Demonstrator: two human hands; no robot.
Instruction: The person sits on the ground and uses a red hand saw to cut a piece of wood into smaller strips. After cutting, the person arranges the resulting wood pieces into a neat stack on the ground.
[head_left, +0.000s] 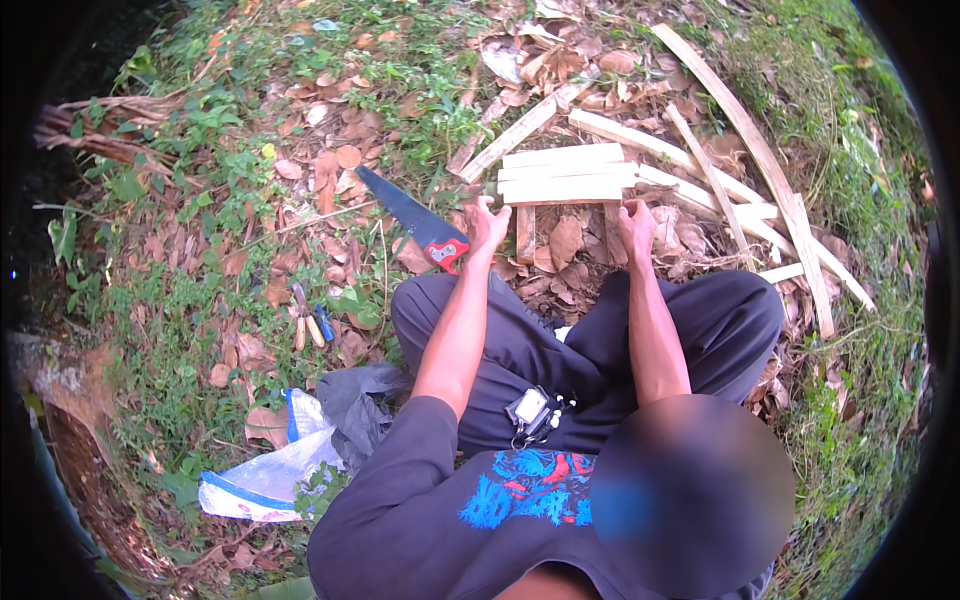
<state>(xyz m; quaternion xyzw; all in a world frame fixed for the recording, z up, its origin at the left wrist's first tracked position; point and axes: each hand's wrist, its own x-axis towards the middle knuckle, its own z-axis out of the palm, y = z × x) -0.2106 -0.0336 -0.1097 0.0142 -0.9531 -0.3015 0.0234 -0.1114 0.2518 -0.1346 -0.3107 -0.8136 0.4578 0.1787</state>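
brown, leaf-littered grassy ground (325,170) everywhere, cut off by the dark rim. a long, pale, flat wooden strip (735,112) arcs off to the right, crossing other strips, and the overlaps are kinda hard to untangle. the low frame of pale, rough-looking wooden slats (560,189) sits on the ground just past the person's knees, between the hands. looks like dry wood, so probably light and stiff, not slippery, maybe splintery, and wobbly if the joints are loose. the ends of the nearest slat seem the best hold. whatever fixes it underneath is hidden. the left hand (482,225) is half curled at the slat's left end, the right hand (637,226) bunched up by the other end; can't tell if either is actually gripping. the little pale-handled tools (316,331) off to the left are too small to identify.
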